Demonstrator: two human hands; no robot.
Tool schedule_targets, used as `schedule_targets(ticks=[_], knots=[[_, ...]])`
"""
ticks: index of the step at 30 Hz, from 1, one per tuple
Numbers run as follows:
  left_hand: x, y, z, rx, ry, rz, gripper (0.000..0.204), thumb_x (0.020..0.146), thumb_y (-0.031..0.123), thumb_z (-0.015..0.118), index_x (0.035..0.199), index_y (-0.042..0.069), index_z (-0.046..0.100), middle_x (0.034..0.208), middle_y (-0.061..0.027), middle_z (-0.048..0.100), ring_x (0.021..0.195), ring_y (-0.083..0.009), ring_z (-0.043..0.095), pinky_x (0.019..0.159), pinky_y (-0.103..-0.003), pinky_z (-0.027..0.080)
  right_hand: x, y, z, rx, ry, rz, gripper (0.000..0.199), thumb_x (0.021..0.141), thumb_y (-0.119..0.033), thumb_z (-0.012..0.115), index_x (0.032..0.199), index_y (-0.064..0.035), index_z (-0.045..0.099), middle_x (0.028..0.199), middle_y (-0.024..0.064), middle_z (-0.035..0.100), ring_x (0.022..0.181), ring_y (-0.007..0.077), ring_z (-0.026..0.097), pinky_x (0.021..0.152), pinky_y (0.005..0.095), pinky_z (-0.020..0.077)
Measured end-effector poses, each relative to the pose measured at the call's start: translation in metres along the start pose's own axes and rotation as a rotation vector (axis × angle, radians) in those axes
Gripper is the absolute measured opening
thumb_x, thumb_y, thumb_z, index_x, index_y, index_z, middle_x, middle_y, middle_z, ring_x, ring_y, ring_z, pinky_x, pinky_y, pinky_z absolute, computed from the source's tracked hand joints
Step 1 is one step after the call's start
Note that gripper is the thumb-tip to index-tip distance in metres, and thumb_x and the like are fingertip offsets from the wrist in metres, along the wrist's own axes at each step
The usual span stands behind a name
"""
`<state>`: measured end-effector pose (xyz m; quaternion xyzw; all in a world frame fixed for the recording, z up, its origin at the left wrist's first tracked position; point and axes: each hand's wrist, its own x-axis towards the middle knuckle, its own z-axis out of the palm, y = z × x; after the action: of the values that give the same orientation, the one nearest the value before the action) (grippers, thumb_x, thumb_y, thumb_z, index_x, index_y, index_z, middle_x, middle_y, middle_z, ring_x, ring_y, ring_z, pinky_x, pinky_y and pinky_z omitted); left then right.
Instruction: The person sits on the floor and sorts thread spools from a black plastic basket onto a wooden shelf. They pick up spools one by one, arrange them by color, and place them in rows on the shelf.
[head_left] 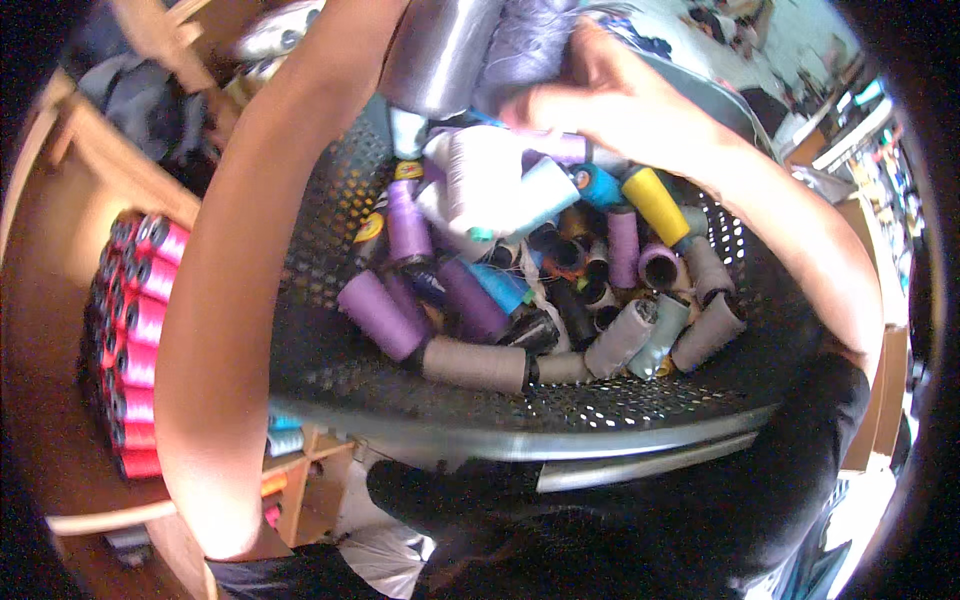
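Note:
At the top of the view, my right hand (615, 105) is closed around a bluish-grey thread spool (528, 50), slightly blurred, with loose thread on it. Pressed beside that spool is a shiny dark grey thread spool (437, 60). My left forearm (235, 270) reaches up to it, but the left hand lies beyond the top edge. Below both spools, a dark perforated basket (480, 440) holds many thread spools. Among them are a white spool (482, 180), a yellow spool (655, 203), a lilac spool (382, 315) and a beige spool (475, 364).
Pink and red thread spools (145, 320) are stacked on a wooden shelf (100, 520) at the left. Dark cloth (145, 120) lies at the upper left. A cardboard box (888, 400) stands at the right. The basket's near rim is close to my body.

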<state>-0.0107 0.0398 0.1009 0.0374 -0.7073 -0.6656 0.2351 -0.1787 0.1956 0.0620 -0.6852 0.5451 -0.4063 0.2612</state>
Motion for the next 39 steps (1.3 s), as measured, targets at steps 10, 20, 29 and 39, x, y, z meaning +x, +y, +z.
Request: schedule_targets(ticks=[10, 20, 29, 39], knots=[[-0.198, 0.071, 0.012, 0.079, 0.344, 0.349, 0.035, 0.098, 0.033, 0.056, 0.111, 0.002, 0.067, 0.093, -0.0061, 0.069, 0.084, -0.0157, 0.065, 0.079, -0.029, 0.051, 0.011, -0.163, 0.125, 0.076, 0.531, -0.246, 0.04, 0.095, -0.03, 0.071, 0.116, 0.0017, 0.063, 0.104, 0.0133, 0.07, 0.092, 0.0244, 0.067, 0.082, 0.0372, 0.0546], [-0.445, 0.073, 0.041, -0.053, 1.052, 0.35, 0.036, 0.099, 0.027, 0.06, 0.124, 0.002, 0.064, 0.121, -0.009, 0.069, 0.113, -0.0212, 0.063, 0.104, -0.038, 0.045, 0.012, -0.228, 0.299, 0.174, -0.427, -0.172, 0.06, 0.093, -0.054, 0.069, 0.121, -0.0009, 0.066, 0.098, 0.0089, 0.07, 0.093, 0.0172, 0.068, 0.085, 0.0311, 0.0532], [-0.63, 0.051, 0.008, 0.442, 1.667, 0.042, 0.044, 0.096, 0.033, 0.071, 0.123, -0.001, 0.062, 0.111, -0.0089, 0.068, 0.1, -0.0149, 0.061, 0.09, -0.031, 0.047, 0.027, -0.257, 0.512, -0.193, -0.543, -0.456, 0.063, 0.093, -0.051, 0.068, 0.112, 0.0091, 0.063, 0.103, 0.0272, 0.072, 0.103, 0.0372, 0.072, 0.092, 0.0461, 0.054], [-0.697, 0.047, -0.07, 1.292, 2.005, 0.23, 0.059, 0.092, 0.033, 0.08, 0.123, -0.005, 0.047, 0.108, -0.0194, 0.068, 0.099, -0.0245, 0.065, 0.09, -0.038, 0.051, 0.095, -0.29, 0.639, 0.172, -0.207, -0.447, 0.074, 0.082, -0.048, 0.08, 0.122, 0.0077, 0.053, 0.116, 0.0293, 0.067, 0.114, 0.0437, 0.065, 0.099, 0.0498, 0.0508]])
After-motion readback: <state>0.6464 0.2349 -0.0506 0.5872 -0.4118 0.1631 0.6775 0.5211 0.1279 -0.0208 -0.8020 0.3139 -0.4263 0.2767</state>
